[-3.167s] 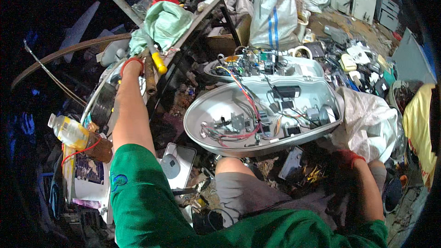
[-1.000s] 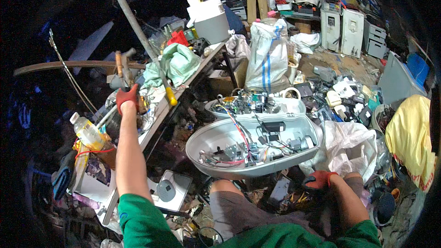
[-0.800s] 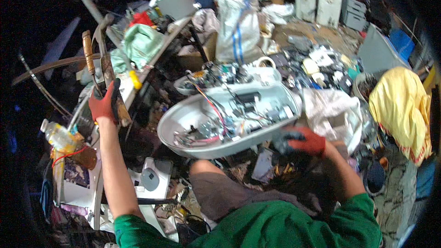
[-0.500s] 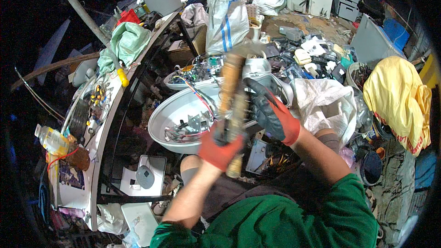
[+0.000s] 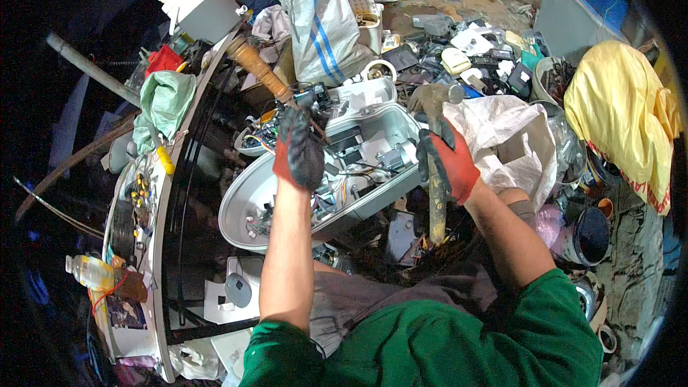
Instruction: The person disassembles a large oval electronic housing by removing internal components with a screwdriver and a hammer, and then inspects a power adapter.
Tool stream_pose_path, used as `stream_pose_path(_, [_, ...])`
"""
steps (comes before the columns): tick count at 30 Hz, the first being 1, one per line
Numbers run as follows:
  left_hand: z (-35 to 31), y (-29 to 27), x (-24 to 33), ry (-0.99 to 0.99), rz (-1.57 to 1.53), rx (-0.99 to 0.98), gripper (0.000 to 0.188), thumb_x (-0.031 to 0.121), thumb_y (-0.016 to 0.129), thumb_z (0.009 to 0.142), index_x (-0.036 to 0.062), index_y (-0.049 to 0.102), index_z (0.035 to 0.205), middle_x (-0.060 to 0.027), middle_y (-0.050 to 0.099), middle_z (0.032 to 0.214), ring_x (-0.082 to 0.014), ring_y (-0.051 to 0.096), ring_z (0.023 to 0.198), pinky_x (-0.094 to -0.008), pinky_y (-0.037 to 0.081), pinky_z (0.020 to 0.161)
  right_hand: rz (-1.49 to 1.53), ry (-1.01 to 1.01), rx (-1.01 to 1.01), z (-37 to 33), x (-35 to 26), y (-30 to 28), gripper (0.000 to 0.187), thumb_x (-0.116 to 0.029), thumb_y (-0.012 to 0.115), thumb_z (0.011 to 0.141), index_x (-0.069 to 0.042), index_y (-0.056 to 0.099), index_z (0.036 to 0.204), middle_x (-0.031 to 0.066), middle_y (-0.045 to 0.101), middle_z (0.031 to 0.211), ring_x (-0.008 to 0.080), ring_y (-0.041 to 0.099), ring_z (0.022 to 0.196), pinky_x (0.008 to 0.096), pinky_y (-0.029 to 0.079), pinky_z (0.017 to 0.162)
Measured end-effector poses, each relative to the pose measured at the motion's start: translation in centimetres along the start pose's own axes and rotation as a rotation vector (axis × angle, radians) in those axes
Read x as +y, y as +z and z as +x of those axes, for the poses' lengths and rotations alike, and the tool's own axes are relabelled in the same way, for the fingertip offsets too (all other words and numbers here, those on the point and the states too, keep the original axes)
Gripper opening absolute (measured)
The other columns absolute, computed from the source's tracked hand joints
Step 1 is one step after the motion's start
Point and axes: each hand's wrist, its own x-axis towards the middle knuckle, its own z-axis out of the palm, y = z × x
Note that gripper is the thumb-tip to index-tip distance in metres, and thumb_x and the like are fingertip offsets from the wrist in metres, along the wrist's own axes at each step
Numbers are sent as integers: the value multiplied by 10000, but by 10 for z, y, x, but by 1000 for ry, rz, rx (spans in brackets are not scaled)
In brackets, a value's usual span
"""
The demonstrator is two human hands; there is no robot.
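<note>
My left hand (image 5: 299, 149), in a black-and-red glove, is closed round a long tool with a turned wooden handle (image 5: 259, 68). The handle points up and left, and a thin metal shank leaves the fist down and to the right, over the casing; I cannot make out its tip. A hammer (image 5: 436, 204) stands nearly upright in my gloved right hand (image 5: 451, 160), head uppermost and handle end hanging low. Between and below my hands lies a grey-white plastic casing (image 5: 240, 204), tilted, with a silver motor (image 5: 396, 155), wires and small parts inside.
To the left runs a long white bench (image 5: 161, 258) holding a bottle (image 5: 89, 272) and small parts. A white sack (image 5: 509, 129) sits right of the hammer, and a yellow sack (image 5: 616, 122) farther right. Electronic scrap (image 5: 473, 61) is heaped behind, near a blue-striped sack (image 5: 315, 29).
The hammer has passed from my left hand, which held both tools, to my right hand. My left hand moved left and forward, tilting the wooden-handled tool. The view has shifted.
</note>
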Motion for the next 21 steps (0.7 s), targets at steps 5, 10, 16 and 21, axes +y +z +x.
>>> stream_pose_path(5, [43, -77, -101, -291, -21, 214, 250, 138, 604, 926, 39, 617, 1156, -49, 634, 1126, -153, 592, 988, -280, 468, 869, 38, 72, -20, -6, 2, 20, 369, -200, 577, 947, -95, 507, 1293, 24, 606, 925, 105, 559, 781, 273, 480, 655])
stream_pose_path(10, [28, -68, -115, -393, 710, 235, 412, 250, 643, 899, 6, 562, 1221, -141, 619, 1181, -220, 594, 1019, -325, 448, 888, -314, -147, -57, -5, 13, 11, 447, -203, 591, 915, -31, 483, 1313, 134, 622, 1102, 188, 563, 994, 332, 445, 895])
stream_pose_path(16, [20, -57, -134, -487, 898, 211, 470, 241, 638, 894, 19, 515, 1290, -174, 590, 1228, -279, 572, 1115, -338, 426, 940, -385, -187, -51, -4, 16, 8, 472, -207, 588, 917, -6, 465, 1326, 135, 633, 1077, 169, 568, 961, 324, 459, 862])
stream_pose_path(21, [17, -73, -152, -409, 927, 194, 490, 258, 646, 885, 32, 518, 1301, -187, 548, 1299, -301, 555, 1156, -356, 432, 949, -344, -150, -51, -5, 14, 15, 461, -200, 600, 911, -13, 478, 1314, 135, 636, 1054, 161, 577, 926, 313, 472, 829])
